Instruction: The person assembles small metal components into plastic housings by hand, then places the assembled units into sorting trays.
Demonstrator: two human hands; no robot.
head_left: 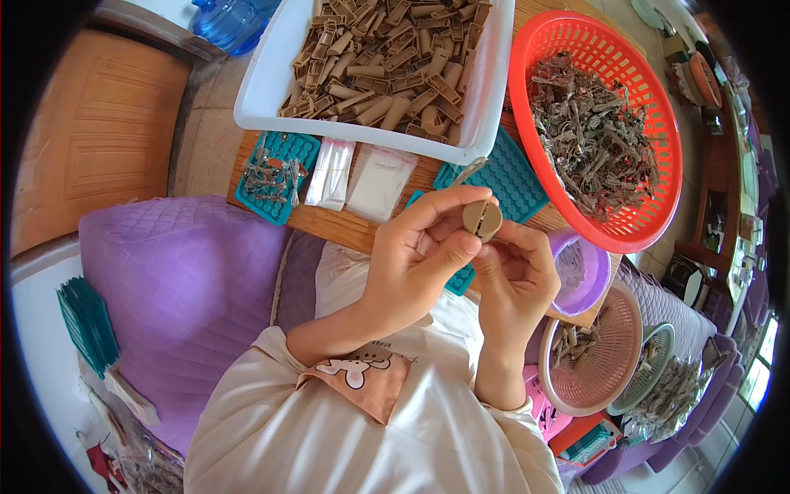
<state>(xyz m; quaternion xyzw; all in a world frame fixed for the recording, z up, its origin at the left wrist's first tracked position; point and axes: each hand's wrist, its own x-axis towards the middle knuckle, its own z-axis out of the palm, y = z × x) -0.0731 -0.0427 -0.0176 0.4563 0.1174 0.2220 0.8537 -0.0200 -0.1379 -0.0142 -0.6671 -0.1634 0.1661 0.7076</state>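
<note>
Held up over my lap is a brown plastic handle piece [482, 221], its round end turned toward me with a dark slit across it. My left hand [411, 259] is closed on its left side, thumb and fingers pinching it. From the right, the fingertips of my right hand [520, 276] press against the same piece. A thin shiny metal strip [471, 170] sticks up beyond my left fingers; whether it is joined to the brown piece is hidden.
A white tub [362, 132] of similar brown pieces stands ahead on the wooden table. Right of it, a red basket [522, 107] holds many metal parts. Teal moulded trays [514, 177], clear plastic bags [381, 183] and a purple bucket [599, 276] lie near. Pink basket [564, 387] stands right.
</note>
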